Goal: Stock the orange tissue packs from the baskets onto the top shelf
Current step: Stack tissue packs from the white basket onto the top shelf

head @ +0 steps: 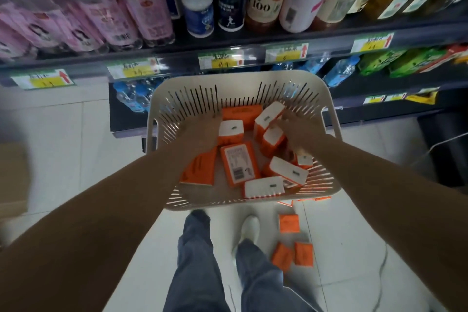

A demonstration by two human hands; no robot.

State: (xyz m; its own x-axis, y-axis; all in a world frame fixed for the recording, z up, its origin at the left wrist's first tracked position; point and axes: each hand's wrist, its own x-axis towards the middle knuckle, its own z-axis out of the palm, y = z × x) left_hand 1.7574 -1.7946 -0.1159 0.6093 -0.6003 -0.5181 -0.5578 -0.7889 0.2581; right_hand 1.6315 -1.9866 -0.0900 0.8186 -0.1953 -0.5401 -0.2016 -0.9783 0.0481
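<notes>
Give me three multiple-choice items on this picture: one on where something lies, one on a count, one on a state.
1. Where do the loose orange packs outside the basket lie?
A. On the floor tiles by the person's feet
B. On the drinks shelf
C. On a cardboard box

2. How many loose packs lie there?
A. One
B. Three
C. Six

3. What is the state of the basket?
A. Empty
B. Upside down
C. Holding a jumble of orange packs, both hands inside

Answers: 1 A, they rest on the floor beside the shoe; 2 B, three show there; 3 C, the left hand and right hand reach among the packs.
</notes>
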